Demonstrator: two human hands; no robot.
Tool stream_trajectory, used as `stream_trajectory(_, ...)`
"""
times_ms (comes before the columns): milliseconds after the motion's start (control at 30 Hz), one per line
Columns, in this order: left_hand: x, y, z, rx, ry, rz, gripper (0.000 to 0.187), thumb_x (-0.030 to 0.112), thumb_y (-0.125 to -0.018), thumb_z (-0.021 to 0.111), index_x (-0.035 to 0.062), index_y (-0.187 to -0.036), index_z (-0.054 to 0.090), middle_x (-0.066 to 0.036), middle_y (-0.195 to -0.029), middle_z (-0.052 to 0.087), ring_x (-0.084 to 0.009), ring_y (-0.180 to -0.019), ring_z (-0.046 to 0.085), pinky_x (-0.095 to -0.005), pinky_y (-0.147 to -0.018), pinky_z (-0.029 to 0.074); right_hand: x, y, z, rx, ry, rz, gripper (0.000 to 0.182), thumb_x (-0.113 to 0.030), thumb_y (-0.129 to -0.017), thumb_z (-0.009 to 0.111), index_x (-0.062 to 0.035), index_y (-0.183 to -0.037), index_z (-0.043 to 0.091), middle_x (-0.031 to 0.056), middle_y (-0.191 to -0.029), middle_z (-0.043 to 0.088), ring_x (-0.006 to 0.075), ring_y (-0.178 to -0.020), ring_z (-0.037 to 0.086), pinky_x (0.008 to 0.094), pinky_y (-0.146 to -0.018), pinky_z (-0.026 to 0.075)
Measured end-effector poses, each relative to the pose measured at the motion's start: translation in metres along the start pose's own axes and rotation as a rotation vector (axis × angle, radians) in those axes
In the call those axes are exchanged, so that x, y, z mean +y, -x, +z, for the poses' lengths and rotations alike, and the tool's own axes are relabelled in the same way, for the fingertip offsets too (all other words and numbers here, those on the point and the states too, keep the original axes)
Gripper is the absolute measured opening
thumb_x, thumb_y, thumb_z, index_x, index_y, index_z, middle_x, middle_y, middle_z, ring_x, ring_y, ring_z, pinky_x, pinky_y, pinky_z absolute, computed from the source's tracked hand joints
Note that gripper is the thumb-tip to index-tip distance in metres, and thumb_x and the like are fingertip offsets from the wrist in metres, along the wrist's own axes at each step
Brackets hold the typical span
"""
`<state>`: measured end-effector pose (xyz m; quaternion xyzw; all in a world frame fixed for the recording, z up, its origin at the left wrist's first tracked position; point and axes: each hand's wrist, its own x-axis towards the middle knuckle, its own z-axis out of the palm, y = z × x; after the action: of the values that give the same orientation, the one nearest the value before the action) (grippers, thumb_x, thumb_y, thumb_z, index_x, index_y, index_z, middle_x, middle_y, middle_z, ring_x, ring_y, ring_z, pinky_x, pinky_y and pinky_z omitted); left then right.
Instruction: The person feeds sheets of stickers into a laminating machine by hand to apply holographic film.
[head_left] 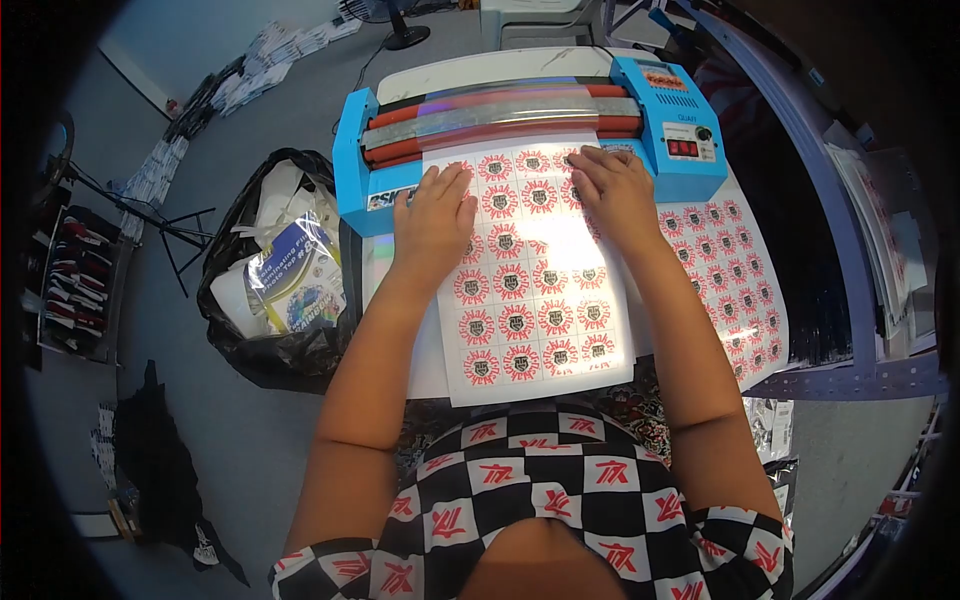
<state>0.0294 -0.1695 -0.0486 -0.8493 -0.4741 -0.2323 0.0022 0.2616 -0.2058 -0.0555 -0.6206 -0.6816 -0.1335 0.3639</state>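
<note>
A blue laminating machine with red rollers stands across the table. Clear glossy film lies over its rollers. In front of it is a white sheet printed with rows of red and black round stickers, its far edge at the rollers. My left hand rests flat on the sheet's far left edge, fingers spread slightly, holding nothing. On the far right edge, my right hand lies with its fingers apart, thumb on the sheet. Bright glare covers part of the print.
Another sticker sheet lies at the right of the table. A black bag with film packaging and paper stands on the floor at the left. Behind the table are a fan and a pale chair. A purple metal frame runs along the right.
</note>
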Motion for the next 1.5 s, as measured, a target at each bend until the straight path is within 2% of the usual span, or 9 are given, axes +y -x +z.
stream_trajectory(133, -0.001, -0.003, -0.001, -0.044, 0.008, -0.044, 0.037, 0.029, -0.088, 0.041, 0.0136, -0.121, 0.047, -0.004, -0.128, 0.042, -0.0229, -0.124, 0.032, -0.049, -0.099, 0.019, 0.001, -0.004, 0.002, -0.013, 0.038, 0.014, 0.022, -0.025, -0.078, 0.054, -0.0168, -0.095, 0.065, 0.001, -0.102, 0.061, 0.0241, -0.092, 0.051, 0.0363, -0.082, 0.04)
stream_trajectory(233, -0.002, -0.006, 0.002, 0.002, 0.006, -0.031, 0.035, 0.026, -0.086, 0.043, 0.0124, -0.117, 0.049, -0.003, -0.125, 0.045, -0.0224, -0.12, 0.036, -0.0524, -0.097, 0.023, 0.001, -0.005, 0.004, -0.002, 0.053, 0.032, 0.021, -0.026, -0.078, 0.054, -0.0177, -0.094, 0.066, -0.0002, -0.101, 0.061, 0.0235, -0.09, 0.051, 0.0365, -0.08, 0.04)
stream_trajectory(433, -0.001, -0.01, 0.004, -0.018, 0.011, -0.052, 0.034, 0.026, -0.086, 0.042, 0.0128, -0.117, 0.049, -0.003, -0.126, 0.044, -0.0218, -0.121, 0.035, -0.0531, -0.097, 0.022, 0.003, -0.007, 0.007, 0.017, 0.068, 0.04, 0.021, -0.027, -0.078, 0.054, -0.0179, -0.092, 0.066, -0.0012, -0.1, 0.062, 0.0234, -0.089, 0.051, 0.0364, -0.078, 0.041)
stream_trajectory(833, -0.003, -0.013, 0.005, -0.071, 0.044, -0.089, 0.037, 0.03, -0.088, 0.039, 0.015, -0.121, 0.046, -0.002, -0.129, 0.041, -0.0228, -0.124, 0.031, -0.051, -0.099, 0.017, 0.001, -0.009, 0.006, -0.007, 0.089, 0.068, 0.021, -0.027, -0.078, 0.053, -0.0193, -0.093, 0.066, -0.002, -0.1, 0.062, 0.0234, -0.088, 0.051, 0.0359, -0.079, 0.041)
stream_trajectory(1500, -0.006, -0.018, 0.007, -0.089, 0.023, -0.098, 0.037, 0.032, -0.088, 0.04, 0.0167, -0.121, 0.046, -0.001, -0.129, 0.041, -0.0221, -0.124, 0.032, -0.0524, -0.099, 0.018, 0.003, -0.012, 0.009, -0.027, 0.12, 0.1, 0.022, -0.027, -0.079, 0.051, -0.0222, -0.093, 0.066, -0.0048, -0.102, 0.061, 0.022, -0.087, 0.051, 0.036, -0.079, 0.039)
